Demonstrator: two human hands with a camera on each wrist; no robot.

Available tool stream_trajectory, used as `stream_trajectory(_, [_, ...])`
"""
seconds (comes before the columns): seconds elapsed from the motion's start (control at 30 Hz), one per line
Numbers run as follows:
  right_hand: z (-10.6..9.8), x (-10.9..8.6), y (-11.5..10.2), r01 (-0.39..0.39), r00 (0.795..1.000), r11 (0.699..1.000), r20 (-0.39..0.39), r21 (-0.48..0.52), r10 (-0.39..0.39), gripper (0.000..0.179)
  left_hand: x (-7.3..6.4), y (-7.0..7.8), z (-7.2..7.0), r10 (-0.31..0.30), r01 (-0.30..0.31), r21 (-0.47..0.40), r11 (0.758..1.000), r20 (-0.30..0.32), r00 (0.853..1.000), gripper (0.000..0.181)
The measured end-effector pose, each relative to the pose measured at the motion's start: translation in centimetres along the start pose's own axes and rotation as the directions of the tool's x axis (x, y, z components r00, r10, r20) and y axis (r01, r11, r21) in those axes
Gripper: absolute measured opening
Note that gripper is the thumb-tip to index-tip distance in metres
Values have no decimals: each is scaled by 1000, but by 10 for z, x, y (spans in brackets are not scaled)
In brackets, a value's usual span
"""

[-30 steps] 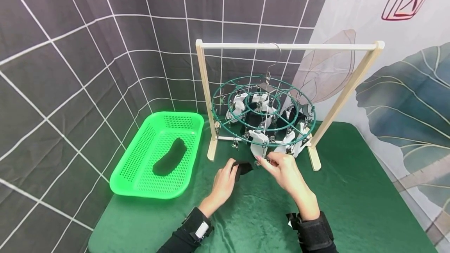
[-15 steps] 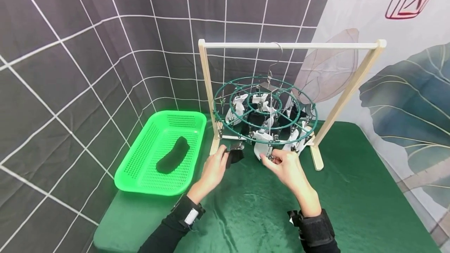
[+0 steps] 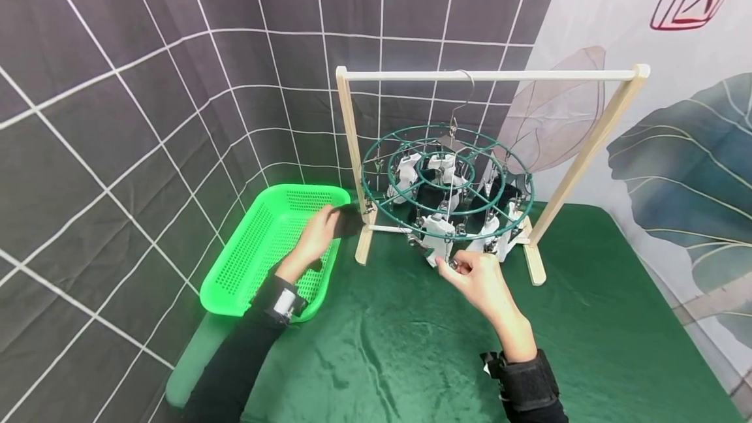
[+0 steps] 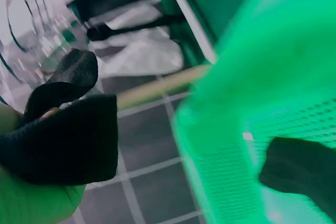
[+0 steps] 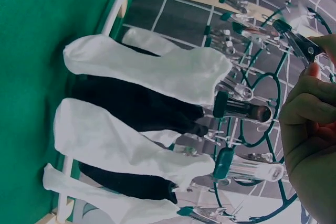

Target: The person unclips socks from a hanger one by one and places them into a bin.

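Note:
My left hand (image 3: 314, 237) holds a black sock (image 4: 63, 140) over the right part of the green plastic basket (image 3: 226, 279). Inside the basket lies another black sock (image 4: 296, 169), mostly hidden by the left arm in the head view. Thumb and fingers of my right hand (image 3: 478, 279) pinch a metal clip (image 5: 302, 43) at the front of the round green drying hanger (image 3: 464, 237). Several white socks (image 5: 142, 64) and black socks (image 5: 136, 100) hang from its other clips.
A wooden stand (image 3: 529, 75) carries the hanger by its hook. Its left leg (image 3: 351, 129) rises just right of the basket. Green cloth (image 3: 423, 351) covers the table, and a grey gridded backdrop (image 3: 194, 83) hangs behind.
My left hand has moved left with its black sock, away from the hanger and over the basket. My right hand has stayed almost in place, fingers at the clip.

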State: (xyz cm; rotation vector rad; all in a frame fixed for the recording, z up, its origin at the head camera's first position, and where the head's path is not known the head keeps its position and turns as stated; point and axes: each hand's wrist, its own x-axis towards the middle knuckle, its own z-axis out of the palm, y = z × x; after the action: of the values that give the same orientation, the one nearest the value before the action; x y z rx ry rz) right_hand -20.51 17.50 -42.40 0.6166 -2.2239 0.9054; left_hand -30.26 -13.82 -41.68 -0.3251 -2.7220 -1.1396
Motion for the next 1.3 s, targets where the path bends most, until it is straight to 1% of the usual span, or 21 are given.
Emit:
stream_trajectory(0.13, [2,-1,0,-32,999,999,12,16,32,47,15,-36,0,-49,48,24,999,21,999,28])
stream_trajectory(0.2, [3,-1,0,-38,999,999,13,22,38,48,22,-57,4,-78,75,57,996,59,995,31])
stream_trajectory(0.23, [3,-1,-1,-37,999,999,11,23,37,48,30,-82,11,-67,63,67,996,66,996,35])
stream_trajectory(0.27, [3,-1,-1,-35,999,999,7,25,35,48,39,-107,18,-83,76,77,994,87,993,39])
stream_trajectory(0.3, [3,0,-2,-32,999,999,3,22,32,48,49,-135,27,-100,91,89,992,108,989,44])
stream_trajectory(0.37, [3,0,-3,-32,999,999,-2,17,32,48,69,-200,47,-91,78,130,988,99,991,49])
stream_trajectory(0.4, [4,0,-4,-35,999,999,1,15,35,48,77,-228,53,-78,61,165,984,98,992,51])
stream_trajectory(0.43, [4,0,-4,-40,999,999,5,12,40,48,84,-253,60,-79,60,189,980,92,993,51])
stream_trajectory(0.47, [4,-1,-5,-47,999,999,12,11,47,48,85,-261,58,-103,73,231,970,120,987,51])
stream_trajectory(0.5, [4,-1,-5,-54,998,999,19,7,54,48,81,-259,54,-112,73,268,961,132,985,48])
stream_trajectory(0.53, [5,-2,-5,-62,998,998,26,7,62,48,75,-248,47,-113,66,300,952,142,983,44])
stream_trajectory(0.57, [5,-2,-5,-68,997,998,32,7,68,49,63,-228,35,-109,47,337,940,167,980,41])
stream_trajectory(0.63, [5,-3,-5,-73,997,997,37,8,73,49,43,-185,14,-148,42,420,906,223,964,37])
stream_trajectory(0.7, [5,-3,-5,-69,997,998,33,12,68,49,22,-141,-6,-185,32,509,860,254,949,31])
stream_trajectory(0.77, [5,-3,-4,-58,998,998,27,24,57,49,10,-121,-13,-197,6,588,809,261,945,26])
stream_trajectory(0.8, [5,-3,-4,-53,998,998,25,27,52,48,8,-116,-14,-228,13,621,784,269,936,25])
stream_trajectory(0.87, [5,-2,-4,-47,999,998,22,31,46,48,7,-116,-13,-268,24,652,758,278,923,22])
stream_trajectory(1.03, [6,-1,-4,-38,999,999,9,19,38,47,14,-132,-2,-349,44,699,714,300,888,22])
stream_trajectory(1.1, [6,0,-4,-36,999,999,5,15,36,46,15,-134,1,-358,35,714,699,307,882,22])
stream_trajectory(1.2, [6,1,-4,-47,999,999,13,9,47,46,17,-136,5,-370,22,728,685,323,871,23])
stream_trajectory(1.3, [5,1,-2,-64,998,998,18,-1,64,46,20,-137,7,-369,21,724,690,327,870,23])
